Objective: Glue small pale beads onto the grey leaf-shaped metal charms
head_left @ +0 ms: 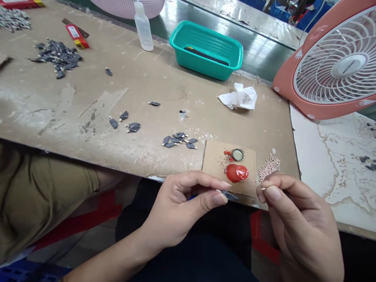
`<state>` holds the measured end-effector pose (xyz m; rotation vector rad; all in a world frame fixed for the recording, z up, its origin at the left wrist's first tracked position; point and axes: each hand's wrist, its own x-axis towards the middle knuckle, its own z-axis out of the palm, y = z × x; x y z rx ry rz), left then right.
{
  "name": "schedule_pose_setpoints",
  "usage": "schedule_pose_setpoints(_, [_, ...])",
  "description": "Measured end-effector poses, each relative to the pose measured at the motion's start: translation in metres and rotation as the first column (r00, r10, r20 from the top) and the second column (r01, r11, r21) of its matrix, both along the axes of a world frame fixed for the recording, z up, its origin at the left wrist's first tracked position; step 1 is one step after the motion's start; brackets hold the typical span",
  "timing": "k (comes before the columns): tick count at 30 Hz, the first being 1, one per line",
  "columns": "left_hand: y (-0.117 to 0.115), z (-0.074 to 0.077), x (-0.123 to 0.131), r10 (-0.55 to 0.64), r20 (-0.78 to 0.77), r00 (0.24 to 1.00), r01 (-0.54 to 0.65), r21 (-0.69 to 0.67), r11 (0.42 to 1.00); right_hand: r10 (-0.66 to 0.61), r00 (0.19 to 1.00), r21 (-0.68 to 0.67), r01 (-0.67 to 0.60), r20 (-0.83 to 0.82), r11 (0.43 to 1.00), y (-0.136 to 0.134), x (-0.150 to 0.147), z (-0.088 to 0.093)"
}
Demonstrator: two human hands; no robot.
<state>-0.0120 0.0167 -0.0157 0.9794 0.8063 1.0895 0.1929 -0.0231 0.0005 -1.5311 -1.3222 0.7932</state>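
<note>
Looks like the hold-both-bits step imo: left hand (186,209) pinches a small dark-grey ribbed wing-shaped piece (231,195), right hand (302,221) pinches a tiny pale bit (263,188), loose heap of pinkish grainy beads (270,165) just beyond that hand, so the next move calls for a light, steady touch.

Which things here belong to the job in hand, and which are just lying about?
Likely in use: gray piece in left hand; pale bit in right hand; loose gray pieces; pale grains; red container.

Seemingly just lying about: white tissue; green basket; bottle; fan.
</note>
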Motion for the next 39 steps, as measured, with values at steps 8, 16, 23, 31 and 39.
schedule_pose_setpoints(8, [-0.004, 0.004, 0.01, -0.051, 0.01, 0.999, 0.051, -0.033, 0.998, -0.007, 0.998, 0.077, 0.012, -0.063, 0.997, -0.015, -0.017, 0.001])
schedule_pose_setpoints(16, [-0.009, 0.007, 0.015, -0.065, -0.021, 0.998, 0.064, -0.021, 0.998, -0.058, 0.998, 0.195, 0.052, 0.026, 0.979, -0.019, -0.034, 0.002])
schedule_pose_setpoints(23, [-0.011, 0.007, 0.014, -0.07, -0.018, 0.997, 0.069, -0.011, 0.998, -0.048, 0.997, 0.206, 0.034, 0.068, 0.978, -0.019, -0.034, 0.002])
schedule_pose_setpoints(31, [-0.012, 0.008, 0.016, -0.066, -0.031, 0.997, 0.065, -0.022, 0.998, -0.038, 0.997, 0.196, 0.024, 0.068, 0.98, -0.021, -0.033, 0.002])
schedule_pose_setpoints(39, [-0.014, 0.007, 0.016, -0.047, -0.037, 0.998, 0.047, 0.015, 0.999, -0.036, 0.995, 0.196, 0.017, 0.093, 0.98, -0.022, -0.032, 0.002])
